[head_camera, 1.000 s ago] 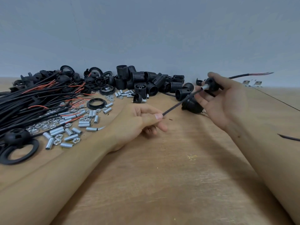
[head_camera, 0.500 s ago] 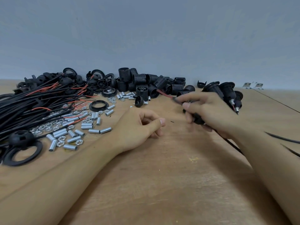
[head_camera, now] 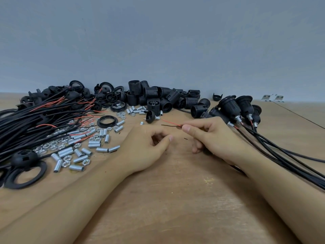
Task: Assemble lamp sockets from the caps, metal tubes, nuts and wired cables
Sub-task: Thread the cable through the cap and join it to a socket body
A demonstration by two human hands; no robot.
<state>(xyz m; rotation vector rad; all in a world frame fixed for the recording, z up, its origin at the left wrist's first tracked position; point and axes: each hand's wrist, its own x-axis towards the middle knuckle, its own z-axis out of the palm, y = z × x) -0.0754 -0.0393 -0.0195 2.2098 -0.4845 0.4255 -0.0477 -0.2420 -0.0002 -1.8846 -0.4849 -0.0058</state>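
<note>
- My right hand (head_camera: pixel 213 138) pinched the end of a wired cable (head_camera: pixel 173 125) between thumb and forefinger, its thin red and black wire tips poking out toward nine o'clock of my fingertips.
- The rest of that cable was hidden under my palm; I could not tell where it ran.
- My left hand (head_camera: pixel 146 148) lay on the wooden table (head_camera: pixel 175 208) just at nine o'clock of the right one, fingers loosely curled and holding nothing, apart from the wire tips.
- At one o'clock of my right hand lay a cluster of finished sockets (head_camera: pixel 235 106), their black cables (head_camera: pixel 281 155) trailing toward four o'clock past my right forearm.
- At twelve o'clock, against the wall, sat a heap of black threaded socket shells (head_camera: pixel 158 97).
- At ten o'clock of my left hand the metal tubes (head_camera: pixel 98 143) and nuts (head_camera: pixel 52 147) were scattered together on the table.
- Farther toward nine o'clock lay the bundle of loose cables (head_camera: pixel 35 120) with red ends.
- A domed cap (head_camera: pixel 24 157) sat touching a flat black ring (head_camera: pixel 26 175) near the table's left edge.
</note>
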